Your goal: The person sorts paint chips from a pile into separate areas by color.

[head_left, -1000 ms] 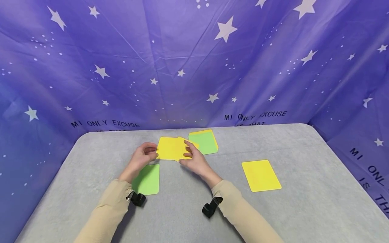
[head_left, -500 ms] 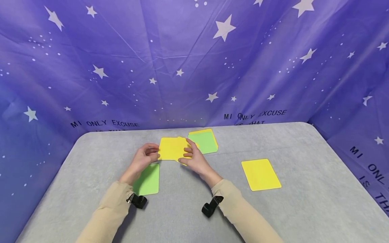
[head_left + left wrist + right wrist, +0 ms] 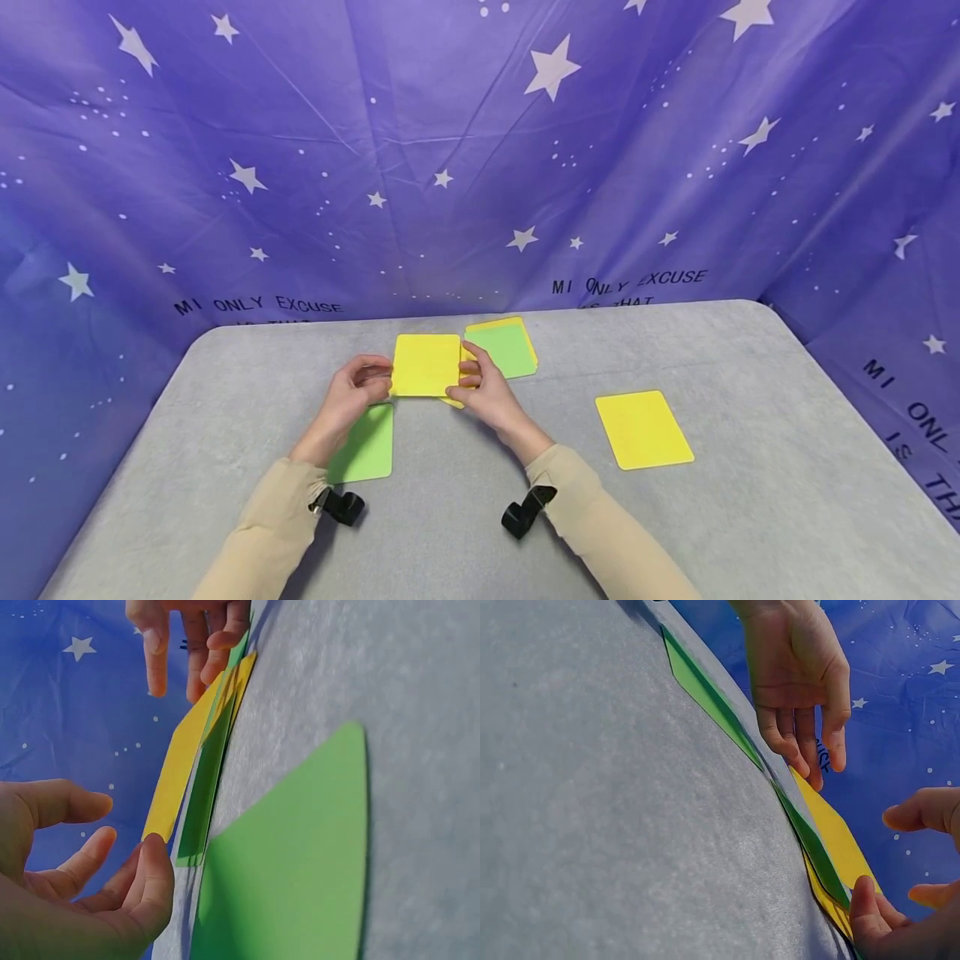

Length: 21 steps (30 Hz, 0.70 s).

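In the head view, a square yellow card [image 3: 426, 365] is held up between my two hands, just above the far part of the table. My left hand [image 3: 351, 392] pinches its left edge between thumb and fingertips. At its lower right corner, the thumb and fingertips of my right hand [image 3: 487, 396] hold it. Below it lies another yellow card [image 3: 453, 402], mostly hidden. The wrist views show a green card [image 3: 196, 817] under the raised one too. A separate green card [image 3: 371, 446] lies near my left wrist, partly covered by the hand.
Behind my right hand, a green card [image 3: 502, 350] lies over a yellow card [image 3: 531, 333]. A further yellow card [image 3: 645, 429] rests alone on the right of the grey table [image 3: 757, 500]. A purple star-printed curtain [image 3: 480, 150] hangs behind the table's far edge.
The held yellow card has come up slightly and shifted, and its right edge now shows beside my right fingers. Both hands keep nearly the same places. The other cards have not moved.
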### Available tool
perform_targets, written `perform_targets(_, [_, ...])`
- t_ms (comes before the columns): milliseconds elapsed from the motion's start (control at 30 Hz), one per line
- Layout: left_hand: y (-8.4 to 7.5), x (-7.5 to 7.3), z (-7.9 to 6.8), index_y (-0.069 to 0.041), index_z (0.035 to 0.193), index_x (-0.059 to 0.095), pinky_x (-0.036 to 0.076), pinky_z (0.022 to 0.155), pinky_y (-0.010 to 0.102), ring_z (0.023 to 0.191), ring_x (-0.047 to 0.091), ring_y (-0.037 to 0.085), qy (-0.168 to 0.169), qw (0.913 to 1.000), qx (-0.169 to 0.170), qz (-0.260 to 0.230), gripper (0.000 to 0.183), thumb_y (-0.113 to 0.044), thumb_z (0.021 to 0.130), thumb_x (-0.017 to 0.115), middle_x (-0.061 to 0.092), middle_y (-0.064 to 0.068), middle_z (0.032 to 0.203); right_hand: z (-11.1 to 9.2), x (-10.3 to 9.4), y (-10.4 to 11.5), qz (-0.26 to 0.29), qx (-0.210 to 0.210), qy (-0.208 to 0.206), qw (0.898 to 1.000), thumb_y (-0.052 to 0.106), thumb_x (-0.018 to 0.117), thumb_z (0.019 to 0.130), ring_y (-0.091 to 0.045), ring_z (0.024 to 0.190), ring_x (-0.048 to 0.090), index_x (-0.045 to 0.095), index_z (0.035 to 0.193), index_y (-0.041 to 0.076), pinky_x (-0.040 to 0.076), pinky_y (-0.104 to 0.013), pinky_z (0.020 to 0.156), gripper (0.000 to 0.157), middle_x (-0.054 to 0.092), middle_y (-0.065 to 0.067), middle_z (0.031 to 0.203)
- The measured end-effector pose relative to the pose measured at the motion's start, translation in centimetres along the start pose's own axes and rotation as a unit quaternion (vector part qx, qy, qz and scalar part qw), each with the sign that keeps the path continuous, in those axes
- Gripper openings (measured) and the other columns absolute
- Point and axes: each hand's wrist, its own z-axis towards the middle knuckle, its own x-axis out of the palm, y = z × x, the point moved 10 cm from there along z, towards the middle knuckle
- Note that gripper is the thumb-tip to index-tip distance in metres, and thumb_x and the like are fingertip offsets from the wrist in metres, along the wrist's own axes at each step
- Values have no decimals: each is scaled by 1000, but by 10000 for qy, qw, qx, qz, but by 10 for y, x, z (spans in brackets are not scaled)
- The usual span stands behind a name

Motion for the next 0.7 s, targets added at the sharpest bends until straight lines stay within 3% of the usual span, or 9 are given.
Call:
perform_targets(200, [2, 7, -5, 10, 125, 50, 51, 79, 24, 98, 59, 18, 46, 9999, -25, -88, 41, 8, 86, 59, 53, 27, 124, -4, -9, -1, 65, 5, -270, 9996, -4, 66, 80, -19, 83, 51, 41, 142, -1, 45, -23, 63, 68, 48, -19, 113])
perform_targets(333, [4, 16, -8, 10, 126, 50, 50, 80, 22, 100, 59, 21, 88, 9997, 30, -206, 41, 9, 86, 60, 54, 27, 124, -13, -14, 10, 34, 4, -280, 9996, -9, 63, 82, -18, 77, 45, 43, 139, -7, 42, -20, 59, 60, 46, -23, 109])
perform_targets(433, [6, 23, -10, 10, 125, 51, 50, 81, 22, 100, 58, 22, 91, 9995, 64, -300, 40, 11, 85, 59, 54, 26, 122, -16, -19, 10, 3, -38, -313, 9995, -12, 61, 81, -18, 75, 44, 43, 137, -10, 40, -20, 59, 58, 46, -25, 107])
perform_targets(700, [7, 36, -15, 8, 125, 49, 49, 79, 23, 88, 59, 13, -132, 9975, 142, -681, 45, 15, 82, 59, 55, 23, 114, -23, -33, -6, 42, -125, -348, 9993, -10, 60, 83, -15, 72, 45, 49, 135, -5, 44, -25, 69, 54, 47, -16, 104])
